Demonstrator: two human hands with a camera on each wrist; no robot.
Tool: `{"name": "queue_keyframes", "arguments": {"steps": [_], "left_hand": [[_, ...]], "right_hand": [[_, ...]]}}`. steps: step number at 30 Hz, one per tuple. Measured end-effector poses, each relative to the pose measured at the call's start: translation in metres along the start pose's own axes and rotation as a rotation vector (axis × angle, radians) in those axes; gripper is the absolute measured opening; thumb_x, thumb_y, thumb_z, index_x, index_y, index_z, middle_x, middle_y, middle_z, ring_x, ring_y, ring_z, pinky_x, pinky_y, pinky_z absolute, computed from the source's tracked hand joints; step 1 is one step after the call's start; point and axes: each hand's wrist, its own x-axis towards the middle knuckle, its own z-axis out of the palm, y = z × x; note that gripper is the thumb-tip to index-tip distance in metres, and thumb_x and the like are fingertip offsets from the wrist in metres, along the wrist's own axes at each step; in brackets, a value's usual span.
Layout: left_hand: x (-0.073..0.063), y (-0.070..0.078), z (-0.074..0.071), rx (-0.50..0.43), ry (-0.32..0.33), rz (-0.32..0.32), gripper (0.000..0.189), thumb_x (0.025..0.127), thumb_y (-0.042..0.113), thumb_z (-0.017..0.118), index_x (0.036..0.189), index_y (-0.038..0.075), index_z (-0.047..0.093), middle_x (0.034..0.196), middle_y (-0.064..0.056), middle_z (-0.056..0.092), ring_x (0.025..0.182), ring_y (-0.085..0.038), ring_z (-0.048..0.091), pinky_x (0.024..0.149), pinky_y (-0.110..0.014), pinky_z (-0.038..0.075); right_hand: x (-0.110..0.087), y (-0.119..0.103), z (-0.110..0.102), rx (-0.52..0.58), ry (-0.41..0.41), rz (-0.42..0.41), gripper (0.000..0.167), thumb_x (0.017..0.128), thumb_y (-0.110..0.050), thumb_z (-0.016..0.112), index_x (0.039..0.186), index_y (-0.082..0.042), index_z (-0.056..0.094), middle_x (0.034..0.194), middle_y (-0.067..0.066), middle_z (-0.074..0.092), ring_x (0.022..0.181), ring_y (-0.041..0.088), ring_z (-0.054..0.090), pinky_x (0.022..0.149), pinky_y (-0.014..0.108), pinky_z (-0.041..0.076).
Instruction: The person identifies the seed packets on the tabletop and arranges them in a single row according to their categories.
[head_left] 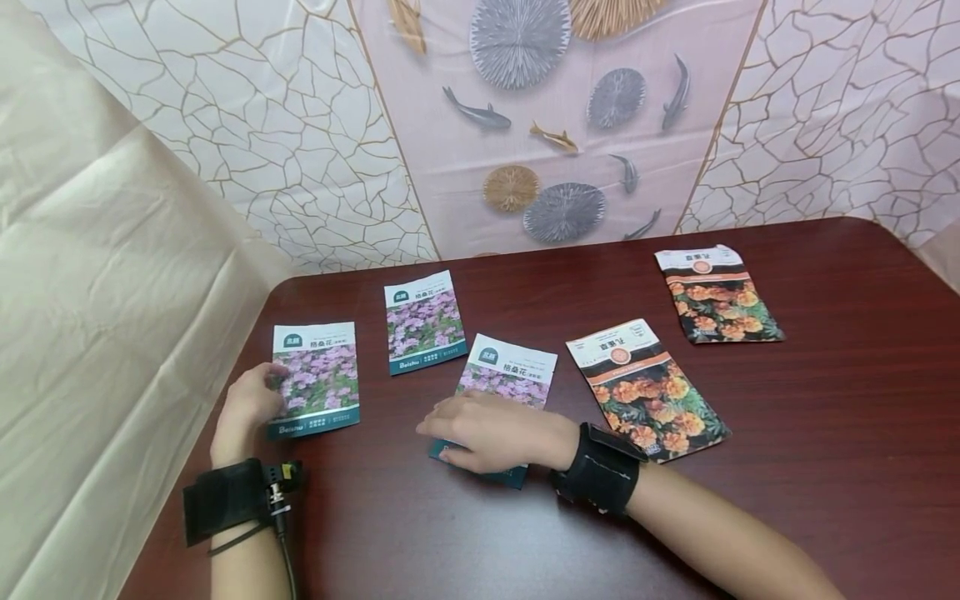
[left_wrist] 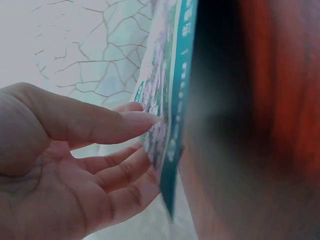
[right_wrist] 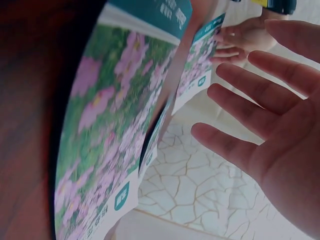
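At the table's left, my left hand (head_left: 253, 404) pinches the left edge of a seed packet (head_left: 318, 375) with pink-purple flowers and a teal bottom band. In the left wrist view, the thumb lies on the packet's printed face (left_wrist: 161, 75) and the other fingers are at its edge and behind. Over a second purple-flower seed packet (head_left: 517, 367) hovers my right hand (head_left: 487, 429), hiding its middle. The right wrist view shows those fingers (right_wrist: 250, 95) extended and apart from that packet (right_wrist: 110, 115). A third matching packet (head_left: 426, 325) lies between and behind these two.
Two seed packets with orange flowers lie to the right, one nearer (head_left: 652, 404) and one farther back (head_left: 723, 304). The dark red-brown table (head_left: 847, 375) ends at a patterned cloth backdrop (head_left: 322, 150). Pale draped fabric (head_left: 97, 275) borders the left side.
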Motion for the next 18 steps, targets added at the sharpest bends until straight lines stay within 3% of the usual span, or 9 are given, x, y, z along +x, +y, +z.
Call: {"name": "queue_keyframes", "arguments": {"steps": [6,11,18], "left_hand": [[0.005,-0.005,0.005,0.039,-0.014,0.006,0.047,0.076,-0.009,0.051,0.123,-0.011,0.044,0.116,-0.034,0.042,0.093,-0.040,0.040,0.079,-0.052,0.038],[0.006,-0.006,0.006,0.078,-0.012,0.059,0.045,0.077,-0.010,0.049,0.121,-0.016,0.044,0.116,-0.036,0.042,0.093,-0.041,0.040,0.080,-0.052,0.038],[0.004,0.007,0.008,0.151,-0.040,0.116,0.051,0.085,0.009,0.056,0.124,-0.019,0.040,0.125,-0.040,0.035,0.116,-0.051,0.034,0.095,-0.058,0.030]], "right_hand": [[0.004,-0.010,0.005,-0.102,-0.022,-0.033,0.037,0.092,-0.025,0.055,0.127,-0.011,0.055,0.124,0.003,0.056,0.121,0.017,0.045,0.099,0.037,0.036],[0.006,-0.018,0.008,-0.125,-0.044,-0.061,0.037,0.092,-0.025,0.054,0.127,-0.012,0.055,0.125,0.002,0.055,0.121,0.016,0.044,0.100,0.040,0.035],[0.010,-0.023,0.011,-0.161,-0.040,-0.110,0.038,0.092,-0.027,0.055,0.127,-0.013,0.055,0.125,0.003,0.055,0.121,0.017,0.045,0.100,0.041,0.035]]}}
